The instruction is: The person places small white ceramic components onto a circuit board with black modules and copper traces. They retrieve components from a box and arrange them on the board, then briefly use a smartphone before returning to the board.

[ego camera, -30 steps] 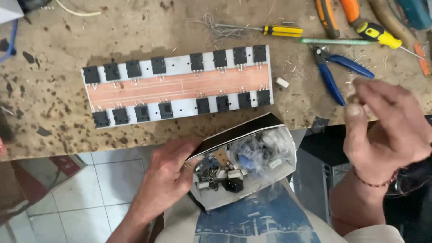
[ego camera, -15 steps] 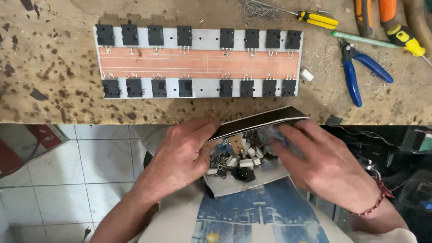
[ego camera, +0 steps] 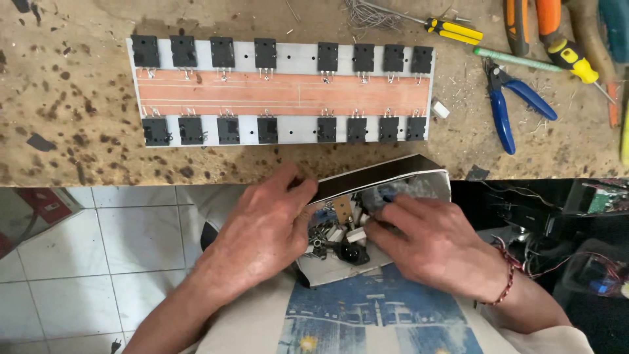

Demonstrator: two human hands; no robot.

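the left hand (ego camera: 265, 226) grips the edge of a small cardboard box (ego camera: 419, 176) of electronic parts held at the lap below the desk (ego camera: 78, 147); right hand's (ego camera: 439, 242) fingers curl inside, sorting parts, grasp unclear; picking one out seems next

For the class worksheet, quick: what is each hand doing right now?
Left hand: closed on the small box edge.
Right hand: fingers in the box among small parts; grip cannot be told.

Surface: worn, speckled surface (ego camera: 72, 154), its near edge above a tiled floor (ego camera: 98, 262).
Centre: long circuit board (ego camera: 282, 92), black components along both long edges.
Right: blue-handled pliers (ego camera: 508, 108), yellow-handled screwdriver (ego camera: 452, 29), orange-handled tool (ego camera: 524, 23).
Top: tangle of thin wire (ego camera: 367, 13).
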